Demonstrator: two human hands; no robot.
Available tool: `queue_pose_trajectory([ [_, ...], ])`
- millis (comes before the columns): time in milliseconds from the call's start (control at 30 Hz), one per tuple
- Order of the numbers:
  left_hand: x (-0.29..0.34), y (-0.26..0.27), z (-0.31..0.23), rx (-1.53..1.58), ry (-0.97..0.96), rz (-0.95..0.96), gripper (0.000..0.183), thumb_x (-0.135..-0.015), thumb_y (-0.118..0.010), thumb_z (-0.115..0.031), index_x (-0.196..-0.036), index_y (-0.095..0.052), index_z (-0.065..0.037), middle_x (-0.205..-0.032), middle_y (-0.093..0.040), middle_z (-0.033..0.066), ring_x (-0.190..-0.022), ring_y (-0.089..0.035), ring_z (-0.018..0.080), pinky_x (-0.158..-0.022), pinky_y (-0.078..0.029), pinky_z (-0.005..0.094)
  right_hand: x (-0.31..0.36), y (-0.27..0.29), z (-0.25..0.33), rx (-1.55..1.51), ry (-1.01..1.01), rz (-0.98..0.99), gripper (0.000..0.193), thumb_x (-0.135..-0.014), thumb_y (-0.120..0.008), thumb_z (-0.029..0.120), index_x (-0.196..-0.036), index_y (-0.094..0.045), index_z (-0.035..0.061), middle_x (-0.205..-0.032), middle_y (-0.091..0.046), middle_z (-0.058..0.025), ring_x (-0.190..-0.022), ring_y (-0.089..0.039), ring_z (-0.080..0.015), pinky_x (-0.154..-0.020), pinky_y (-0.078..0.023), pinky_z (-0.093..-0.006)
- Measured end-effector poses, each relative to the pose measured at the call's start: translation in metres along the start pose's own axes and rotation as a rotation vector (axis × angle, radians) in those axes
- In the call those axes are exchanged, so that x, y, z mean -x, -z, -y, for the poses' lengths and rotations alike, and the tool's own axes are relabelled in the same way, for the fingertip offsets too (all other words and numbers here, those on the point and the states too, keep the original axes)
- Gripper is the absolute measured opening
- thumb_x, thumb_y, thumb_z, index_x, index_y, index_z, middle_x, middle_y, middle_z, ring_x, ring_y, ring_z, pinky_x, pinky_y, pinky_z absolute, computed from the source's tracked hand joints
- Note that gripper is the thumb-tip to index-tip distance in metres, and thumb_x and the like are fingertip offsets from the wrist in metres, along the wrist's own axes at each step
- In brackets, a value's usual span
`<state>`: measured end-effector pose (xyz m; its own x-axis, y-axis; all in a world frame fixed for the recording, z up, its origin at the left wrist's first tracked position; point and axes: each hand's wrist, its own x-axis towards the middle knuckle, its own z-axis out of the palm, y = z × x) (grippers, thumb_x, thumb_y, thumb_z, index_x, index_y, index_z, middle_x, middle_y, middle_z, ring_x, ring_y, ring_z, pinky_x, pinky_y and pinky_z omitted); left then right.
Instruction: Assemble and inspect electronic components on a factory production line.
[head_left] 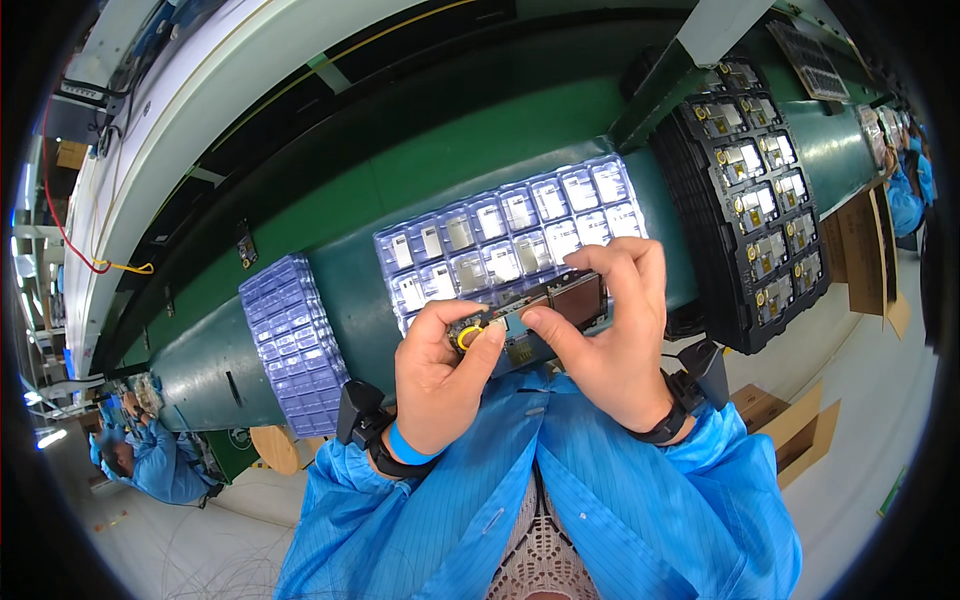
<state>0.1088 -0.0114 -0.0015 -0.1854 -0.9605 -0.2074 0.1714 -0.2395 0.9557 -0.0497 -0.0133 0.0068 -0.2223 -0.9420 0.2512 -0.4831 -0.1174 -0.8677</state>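
Both hands hold a slim phone-like device frame with a circuit board in it (578, 302), raised over the near edge of the bench and in front of my body. My left hand (440, 372) pinches its left end, with thumb and finger beside a yellow ring (467, 338) on the board. At the other end, my right hand (622, 345) has its thumb on the face and its fingers bent over the far edge. Just beyond the device lies a clear plastic tray (380, 243) with silver metal pieces in its pockets. My fingers partly cover the tray's near side.
A stack of black trays (715, 290) bearing boards with yellow rings stands at the right. Clear bluish trays (290, 340) are stacked at the left, near a small loose board (245, 245). A green post (655, 100) rises behind. Cardboard boxes (858, 250) sit beyond the bench.
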Motion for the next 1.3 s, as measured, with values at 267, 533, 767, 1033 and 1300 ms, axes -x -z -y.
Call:
queue_pose_trajectory([
  [267,-0.001,-0.016,0.006,-0.123,-0.055,0.001,0.017,-0.083,-0.055,0.000,-0.097,-0.046,0.000,-0.077,-0.051,0.0002,-0.067,-0.046,0.0023,-0.057,-0.037,0.0163,-0.006,0.014,-0.023,-0.255,-0.233,0.185,0.026,-0.058,-0.077,0.008,-0.079,-0.063,0.0033,-0.072,-0.052,-0.0045,-0.057,-0.048,-0.0108,-0.049,-0.038,-0.0238],
  [533,-0.016,-0.040,0.018,-0.141,-0.078,-0.067,0.014,-0.082,-0.056,-0.001,-0.094,-0.049,0.002,-0.076,-0.054,0.0008,-0.065,-0.045,0.0024,-0.054,-0.038,0.0170,-0.019,0.028,-0.043,-0.219,-0.202,0.173,0.022,-0.058,-0.076,0.009,-0.074,-0.062,0.0026,-0.066,-0.052,-0.0063,-0.056,-0.050,-0.0145,-0.048,-0.037,-0.0248],
  [767,-0.024,-0.078,0.053,-0.435,-0.156,-0.216,0.027,-0.081,-0.057,-0.016,-0.101,-0.050,0.001,-0.077,-0.057,0.0163,-0.063,-0.057,0.0250,-0.058,-0.046,0.0327,-0.033,0.058,-0.089,-0.403,-0.450,0.575,0.037,-0.066,-0.071,0.000,-0.097,-0.051,0.0004,-0.081,-0.057,-0.0066,-0.070,-0.057,-0.0120,-0.059,-0.047,-0.0235],
  [1033,-0.011,-0.172,0.038,0.002,-0.255,-0.372,0.028,-0.077,-0.057,-0.010,-0.102,-0.047,0.000,-0.078,-0.057,0.0200,-0.071,-0.058,0.0344,-0.063,-0.044,0.0398,-0.085,0.143,-0.114,-0.416,-0.283,0.808,0.027,-0.076,-0.063,0.003,-0.100,-0.052,0.0026,-0.084,-0.057,-0.0006,-0.070,-0.050,-0.0059,-0.061,-0.038,-0.0164],
  [1300,0.030,-0.062,0.061,-0.346,-0.427,-0.970,0.031,-0.078,-0.053,0.003,-0.107,-0.047,-0.003,-0.110,-0.050,0.0149,-0.098,-0.054,0.0229,-0.077,-0.048,0.0311,-0.136,0.196,-0.245,-0.489,-0.633,0.124,0.016,-0.082,-0.058,0.023,-0.088,-0.055,0.0088,-0.075,-0.051,0.0021,-0.069,-0.047,-0.0082,-0.062,-0.038,-0.0247],
])
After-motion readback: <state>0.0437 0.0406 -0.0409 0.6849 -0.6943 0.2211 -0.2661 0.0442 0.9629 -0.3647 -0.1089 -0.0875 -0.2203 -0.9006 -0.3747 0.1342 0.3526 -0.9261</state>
